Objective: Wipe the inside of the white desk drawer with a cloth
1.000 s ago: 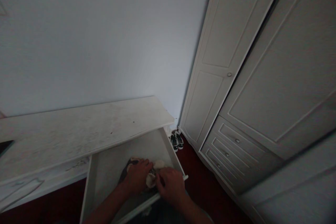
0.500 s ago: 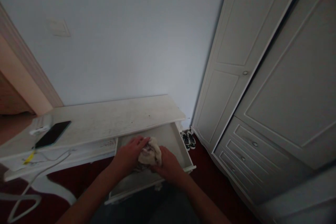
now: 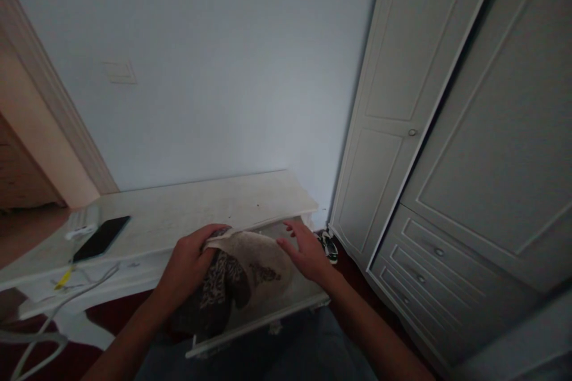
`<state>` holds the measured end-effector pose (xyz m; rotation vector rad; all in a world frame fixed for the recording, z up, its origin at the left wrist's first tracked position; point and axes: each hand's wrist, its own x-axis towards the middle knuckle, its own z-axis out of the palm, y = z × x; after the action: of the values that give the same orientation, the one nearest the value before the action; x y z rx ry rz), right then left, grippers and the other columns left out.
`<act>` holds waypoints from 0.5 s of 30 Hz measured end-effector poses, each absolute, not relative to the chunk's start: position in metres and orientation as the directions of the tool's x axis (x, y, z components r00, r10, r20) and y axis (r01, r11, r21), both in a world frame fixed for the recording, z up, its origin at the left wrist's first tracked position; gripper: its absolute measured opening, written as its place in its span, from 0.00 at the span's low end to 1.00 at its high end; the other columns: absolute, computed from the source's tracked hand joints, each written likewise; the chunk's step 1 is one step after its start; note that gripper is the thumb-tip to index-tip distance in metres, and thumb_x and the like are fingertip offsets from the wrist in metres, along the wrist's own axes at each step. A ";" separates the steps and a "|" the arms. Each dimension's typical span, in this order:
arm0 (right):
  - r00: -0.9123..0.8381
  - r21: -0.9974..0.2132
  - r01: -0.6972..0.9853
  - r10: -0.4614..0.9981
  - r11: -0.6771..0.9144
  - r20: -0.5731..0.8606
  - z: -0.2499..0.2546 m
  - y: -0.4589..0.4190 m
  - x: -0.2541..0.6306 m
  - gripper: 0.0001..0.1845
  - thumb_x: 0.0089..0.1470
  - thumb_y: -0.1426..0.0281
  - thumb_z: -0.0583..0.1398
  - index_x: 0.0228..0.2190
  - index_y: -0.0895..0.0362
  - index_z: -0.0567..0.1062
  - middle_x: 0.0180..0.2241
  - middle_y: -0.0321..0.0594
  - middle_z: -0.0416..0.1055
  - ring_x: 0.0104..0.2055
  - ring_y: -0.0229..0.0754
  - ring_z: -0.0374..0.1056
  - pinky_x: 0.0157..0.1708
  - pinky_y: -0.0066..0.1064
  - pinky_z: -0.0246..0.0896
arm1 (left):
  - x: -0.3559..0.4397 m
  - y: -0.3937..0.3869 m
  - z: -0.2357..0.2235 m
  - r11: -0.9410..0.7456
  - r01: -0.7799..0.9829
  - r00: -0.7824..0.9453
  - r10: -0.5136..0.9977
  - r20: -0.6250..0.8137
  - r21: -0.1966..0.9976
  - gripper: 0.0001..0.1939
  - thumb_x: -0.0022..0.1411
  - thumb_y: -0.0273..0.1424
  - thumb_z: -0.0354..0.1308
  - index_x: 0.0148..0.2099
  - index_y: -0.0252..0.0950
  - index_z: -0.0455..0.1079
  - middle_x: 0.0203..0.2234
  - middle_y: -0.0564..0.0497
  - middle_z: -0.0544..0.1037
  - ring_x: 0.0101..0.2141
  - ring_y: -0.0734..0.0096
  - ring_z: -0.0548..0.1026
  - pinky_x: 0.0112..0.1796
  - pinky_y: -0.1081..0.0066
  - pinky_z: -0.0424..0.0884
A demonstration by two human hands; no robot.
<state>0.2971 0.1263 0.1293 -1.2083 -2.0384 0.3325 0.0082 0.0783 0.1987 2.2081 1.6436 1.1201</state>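
A cream and brown patterned cloth (image 3: 263,256) hangs loosely unfolded over the pulled-out drawer (image 3: 250,328), its dark brown part draping toward the drawer's left side. My left hand (image 3: 190,259) is closed on the cloth's upper left edge, thumb and fingers pinching it. On the other side, my right hand (image 3: 308,253) is held above the drawer's right part with its fingers apart and nothing in them. It is close to the cloth's right edge; whether it touches cannot be made out. The cloth hides much of the drawer's inside.
A white table (image 3: 179,208) stands against the wall, bearing a dark phone (image 3: 102,238) and a white power strip (image 3: 83,221). White cables (image 3: 44,333) hang at the left. Shoes (image 3: 329,247) lie beyond the drawer, near a white wardrobe (image 3: 379,161).
The cloth was bunched between both hands; now it is spread out and hangs down. My right hand has let go and moved up and right, while my left hand has moved left.
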 end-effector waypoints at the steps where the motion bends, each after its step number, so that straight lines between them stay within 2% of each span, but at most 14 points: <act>1: -0.352 -0.568 0.574 0.804 0.590 0.479 0.134 0.119 0.287 0.35 0.65 0.52 0.62 0.64 0.57 0.64 0.58 0.51 0.71 0.54 0.49 0.71 0.53 0.38 0.65 | 0.017 0.078 0.203 -0.392 0.734 0.136 0.885 0.446 0.554 0.21 0.60 0.32 0.48 0.51 0.41 0.78 0.45 0.52 0.85 0.47 0.62 0.81 0.51 0.64 0.74; 3: -0.491 -0.547 0.480 0.727 0.686 0.480 0.143 0.107 0.266 0.42 0.59 0.54 0.67 0.67 0.56 0.61 0.60 0.48 0.71 0.57 0.49 0.70 0.55 0.37 0.64 | 0.033 0.077 0.212 -0.434 0.696 0.184 0.877 0.443 0.572 0.22 0.57 0.30 0.49 0.50 0.40 0.78 0.45 0.51 0.85 0.47 0.62 0.80 0.51 0.64 0.74; 4: -0.534 -0.523 0.478 0.707 0.705 0.465 0.147 0.103 0.258 0.41 0.58 0.57 0.67 0.66 0.55 0.61 0.59 0.47 0.72 0.56 0.50 0.71 0.55 0.38 0.64 | 0.038 0.077 0.217 -0.448 0.678 0.188 0.872 0.452 0.583 0.22 0.57 0.30 0.49 0.50 0.39 0.77 0.45 0.51 0.84 0.47 0.62 0.80 0.52 0.64 0.74; 8: -0.544 -0.509 0.516 0.722 0.689 0.427 0.149 0.109 0.258 0.23 0.62 0.74 0.56 0.58 0.54 0.70 0.50 0.42 0.78 0.51 0.46 0.73 0.51 0.35 0.64 | 0.028 0.075 0.225 -0.417 0.661 0.179 0.895 0.409 0.623 0.23 0.59 0.33 0.52 0.55 0.39 0.74 0.44 0.50 0.83 0.45 0.62 0.79 0.50 0.63 0.74; 12: -0.499 -0.523 0.523 0.739 0.673 0.452 0.145 0.120 0.285 0.19 0.59 0.77 0.52 0.49 0.56 0.74 0.47 0.43 0.77 0.50 0.45 0.71 0.52 0.34 0.62 | -0.004 0.072 0.204 -0.386 0.701 0.261 0.921 0.288 0.600 0.17 0.58 0.35 0.53 0.47 0.40 0.77 0.41 0.50 0.82 0.43 0.61 0.78 0.47 0.64 0.73; 15: -0.504 -0.574 0.483 0.746 0.661 0.435 0.142 0.118 0.299 0.18 0.57 0.78 0.51 0.45 0.56 0.74 0.42 0.40 0.76 0.46 0.43 0.70 0.49 0.33 0.62 | -0.016 0.069 0.175 -0.238 0.674 0.203 0.970 0.135 0.700 0.14 0.59 0.40 0.56 0.41 0.38 0.77 0.34 0.51 0.81 0.36 0.63 0.77 0.38 0.68 0.72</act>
<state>0.2989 0.1177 0.1416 -0.9465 -2.2000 0.5034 -0.0161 0.0690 0.1749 1.9863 1.5231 0.7838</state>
